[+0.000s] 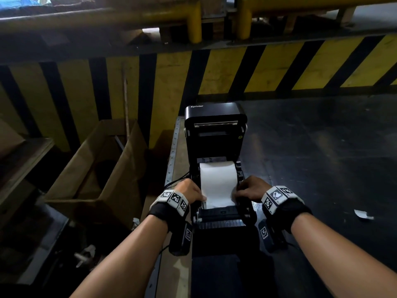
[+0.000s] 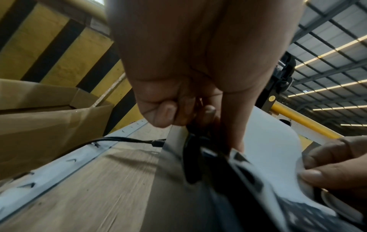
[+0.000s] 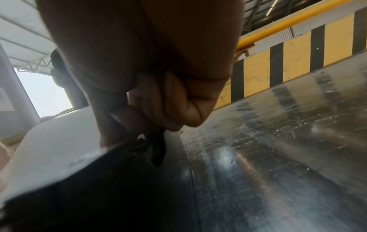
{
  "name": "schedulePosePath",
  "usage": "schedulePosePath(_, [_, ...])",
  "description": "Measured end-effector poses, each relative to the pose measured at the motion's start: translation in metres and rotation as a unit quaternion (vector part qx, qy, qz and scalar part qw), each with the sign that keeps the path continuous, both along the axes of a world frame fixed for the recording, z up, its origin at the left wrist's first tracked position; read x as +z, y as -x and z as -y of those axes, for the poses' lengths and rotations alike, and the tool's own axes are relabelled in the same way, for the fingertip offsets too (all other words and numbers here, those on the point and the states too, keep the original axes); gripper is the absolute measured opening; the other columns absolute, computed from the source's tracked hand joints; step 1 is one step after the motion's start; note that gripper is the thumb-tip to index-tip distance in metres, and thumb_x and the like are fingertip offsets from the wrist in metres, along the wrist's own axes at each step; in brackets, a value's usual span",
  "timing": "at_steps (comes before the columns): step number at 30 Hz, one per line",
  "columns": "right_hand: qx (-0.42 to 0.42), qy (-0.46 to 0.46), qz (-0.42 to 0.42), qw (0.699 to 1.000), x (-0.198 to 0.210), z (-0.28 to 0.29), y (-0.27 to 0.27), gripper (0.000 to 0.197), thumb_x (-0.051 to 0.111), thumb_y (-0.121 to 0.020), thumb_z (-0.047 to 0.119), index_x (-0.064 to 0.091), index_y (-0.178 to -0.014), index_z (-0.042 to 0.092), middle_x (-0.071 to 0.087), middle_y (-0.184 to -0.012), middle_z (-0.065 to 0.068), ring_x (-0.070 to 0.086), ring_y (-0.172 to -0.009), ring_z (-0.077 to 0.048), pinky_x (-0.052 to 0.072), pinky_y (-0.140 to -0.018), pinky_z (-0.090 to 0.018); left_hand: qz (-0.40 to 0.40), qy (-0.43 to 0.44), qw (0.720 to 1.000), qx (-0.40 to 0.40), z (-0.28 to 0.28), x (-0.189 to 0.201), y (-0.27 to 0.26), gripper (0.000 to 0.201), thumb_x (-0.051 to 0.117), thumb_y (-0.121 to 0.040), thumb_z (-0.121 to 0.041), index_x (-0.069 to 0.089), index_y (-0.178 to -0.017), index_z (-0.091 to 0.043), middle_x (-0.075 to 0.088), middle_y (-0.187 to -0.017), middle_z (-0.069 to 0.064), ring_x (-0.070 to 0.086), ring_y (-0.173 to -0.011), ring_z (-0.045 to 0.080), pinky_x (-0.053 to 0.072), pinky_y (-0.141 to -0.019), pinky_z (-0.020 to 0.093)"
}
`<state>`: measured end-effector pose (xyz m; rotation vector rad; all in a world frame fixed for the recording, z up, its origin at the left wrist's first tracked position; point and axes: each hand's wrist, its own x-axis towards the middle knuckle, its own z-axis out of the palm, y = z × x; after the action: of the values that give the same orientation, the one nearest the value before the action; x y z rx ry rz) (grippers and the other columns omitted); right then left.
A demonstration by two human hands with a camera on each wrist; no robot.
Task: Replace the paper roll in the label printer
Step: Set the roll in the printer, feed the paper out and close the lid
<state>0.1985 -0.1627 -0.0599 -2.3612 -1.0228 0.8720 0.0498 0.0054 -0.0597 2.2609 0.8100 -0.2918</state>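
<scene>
A black label printer (image 1: 214,117) stands with its lid raised. Inside lies a white paper roll (image 1: 218,175), its loose end drawn forward over the front slot. My left hand (image 1: 191,190) sits at the paper's left edge: the thumb presses down on the paper (image 2: 268,141) beside the guide, and the fingers curl over the printer's side rim. My right hand (image 1: 251,188) holds the paper's right edge, where the sheet (image 3: 55,141) is crumpled under its fingertips (image 2: 337,164). Its other fingers (image 3: 178,102) are curled against the printer's right side.
An open cardboard box (image 1: 96,164) stands left of the wooden bench (image 2: 99,180). A black cable (image 2: 123,139) runs to the printer's left side. A dark scratched surface (image 3: 278,141) spreads right, with a paper scrap (image 1: 363,214) on it. A yellow-black striped barrier (image 1: 257,67) stands behind.
</scene>
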Motion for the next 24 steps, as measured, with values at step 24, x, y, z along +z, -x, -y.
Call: schedulePosePath(24, [-0.022,0.044,-0.008,0.999,0.009,0.001,0.009,0.017,0.076,-0.063,0.027,0.074,-0.069,0.012,0.066,-0.072,-0.004,0.062,-0.072,-0.018,0.047,-0.062,-0.024,-0.013,-0.021,1.0,0.013,0.007,0.007,0.003,0.03,0.074,-0.075,-0.034,0.074,-0.086,-0.006,0.061,-0.077,0.003,0.055,-0.072,0.015,0.034,-0.049,0.019])
